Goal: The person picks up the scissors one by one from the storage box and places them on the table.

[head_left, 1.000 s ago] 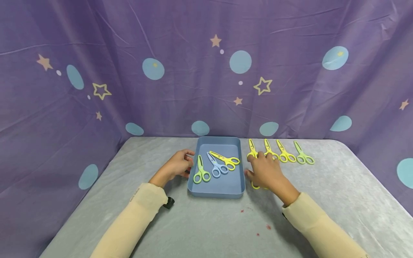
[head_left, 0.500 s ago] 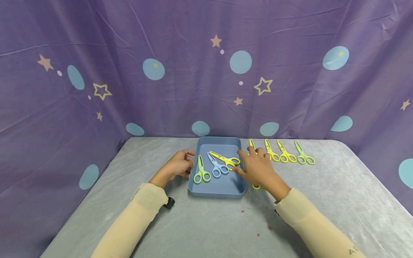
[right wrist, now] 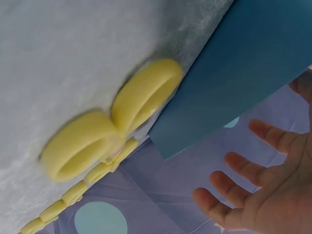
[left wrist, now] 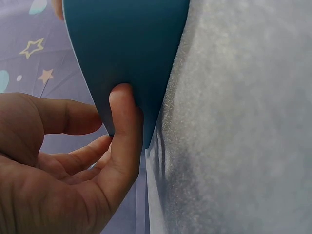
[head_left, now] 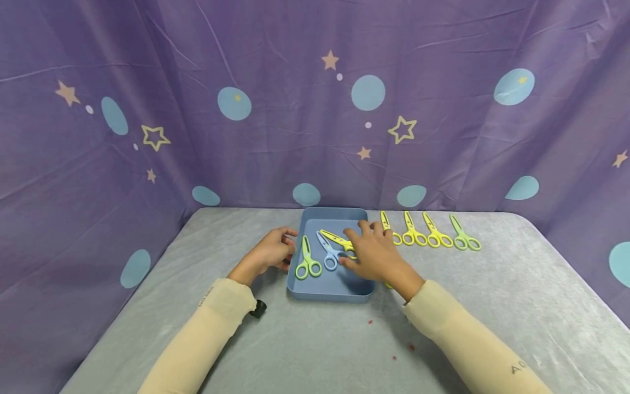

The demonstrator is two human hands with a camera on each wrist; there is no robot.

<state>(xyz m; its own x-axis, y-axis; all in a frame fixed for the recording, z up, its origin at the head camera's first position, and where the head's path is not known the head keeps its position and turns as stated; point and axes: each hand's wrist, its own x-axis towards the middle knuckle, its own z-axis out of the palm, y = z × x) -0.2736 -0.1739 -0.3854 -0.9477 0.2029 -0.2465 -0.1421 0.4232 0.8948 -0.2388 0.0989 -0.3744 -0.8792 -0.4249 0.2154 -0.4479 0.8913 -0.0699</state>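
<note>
Right hand (head_left: 374, 256) farther left, tray (head_left: 328, 298) beneath

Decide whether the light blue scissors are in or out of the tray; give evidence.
In: from the head view, the light blue scissors lie within the walls of the tray.

Dark letters (head_left: 515, 369) — apparently "AO" — mark the beige cloth right sleeve (head_left: 462, 325); small marks (head_left: 205, 296) on the beige left sleeve (head_left: 194, 342) are illegible.

purple curtain (head_left: 275, 153) | printed star (head_left: 330, 60) | grey table (head_left: 315, 345) | red specks (head_left: 411, 347)
</note>
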